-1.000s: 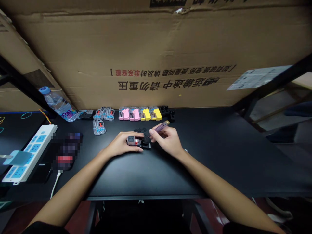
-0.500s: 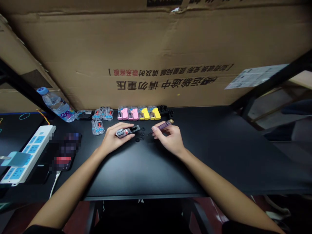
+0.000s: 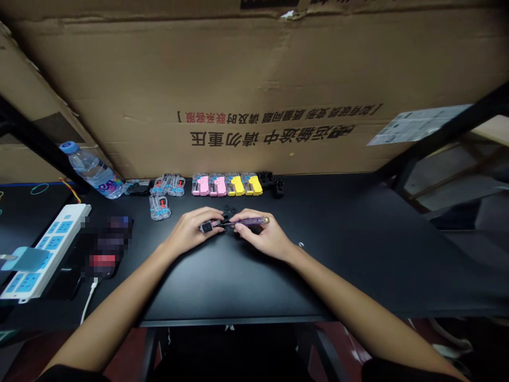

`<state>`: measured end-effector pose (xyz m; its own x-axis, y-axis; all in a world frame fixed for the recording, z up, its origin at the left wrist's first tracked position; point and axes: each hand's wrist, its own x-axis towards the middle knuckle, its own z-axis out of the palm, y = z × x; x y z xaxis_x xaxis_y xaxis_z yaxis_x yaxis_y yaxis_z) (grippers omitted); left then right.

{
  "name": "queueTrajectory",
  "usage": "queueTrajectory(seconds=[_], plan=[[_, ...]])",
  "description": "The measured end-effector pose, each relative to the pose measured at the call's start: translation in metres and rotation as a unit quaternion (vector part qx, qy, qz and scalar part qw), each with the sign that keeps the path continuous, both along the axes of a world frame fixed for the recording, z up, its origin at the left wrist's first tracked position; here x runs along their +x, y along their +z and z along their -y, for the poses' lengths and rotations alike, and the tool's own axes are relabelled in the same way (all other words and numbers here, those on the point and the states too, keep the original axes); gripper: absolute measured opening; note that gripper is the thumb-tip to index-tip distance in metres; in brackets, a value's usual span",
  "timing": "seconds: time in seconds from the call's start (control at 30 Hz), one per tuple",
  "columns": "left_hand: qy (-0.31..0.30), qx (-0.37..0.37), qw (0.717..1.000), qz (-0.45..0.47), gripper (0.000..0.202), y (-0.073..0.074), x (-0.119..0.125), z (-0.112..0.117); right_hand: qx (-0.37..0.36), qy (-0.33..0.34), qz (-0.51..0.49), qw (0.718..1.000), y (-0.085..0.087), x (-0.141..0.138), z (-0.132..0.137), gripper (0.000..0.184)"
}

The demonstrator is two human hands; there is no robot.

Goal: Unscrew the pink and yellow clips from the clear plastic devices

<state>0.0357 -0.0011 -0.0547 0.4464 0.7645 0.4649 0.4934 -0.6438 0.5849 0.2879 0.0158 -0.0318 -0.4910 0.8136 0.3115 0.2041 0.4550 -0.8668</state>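
Observation:
My left hand is closed around a small clear-and-black device, whose grey end faces me. Between the fingers of my right hand is a screwdriver with a see-through purple handle, lying almost level. Its shaft points left and its tip meets or nearly meets the device; the exact contact is too small to make out. Just beyond the fingertips lie small black rings on the black table; others are partly hidden by my hands.
Pink devices and yellow devices line the box wall, beside black parts. Clear devices sit further left. A water bottle, power strip and phone are at left. A tiny white piece lies right.
My right hand has moved left with the screwdriver, bringing its tip to the device. My left hand has shifted slightly right and turned the device. A tiny white piece now shows near my right wrist.

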Motion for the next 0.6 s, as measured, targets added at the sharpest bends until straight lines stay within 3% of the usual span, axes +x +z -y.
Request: queueTrajectory(seconds=[0.3,0.43,0.6], plan=[[0.001,0.090,0.995,-0.050,0.026,0.002,-0.001,0.000,0.110,0.038,0.023,0.993,-0.003,0.003,0.001,0.021],[0.016,0.128,0.990,-0.057,0.030,-0.001,0.001,0.000,0.110,-0.017,-0.002,0.994,-0.007,-0.002,0.001,0.020],[0.044,0.121,0.990,-0.052,0.031,-0.008,0.007,-0.002,0.084,-0.084,-0.002,0.993,-0.013,-0.006,0.000,0.020]])
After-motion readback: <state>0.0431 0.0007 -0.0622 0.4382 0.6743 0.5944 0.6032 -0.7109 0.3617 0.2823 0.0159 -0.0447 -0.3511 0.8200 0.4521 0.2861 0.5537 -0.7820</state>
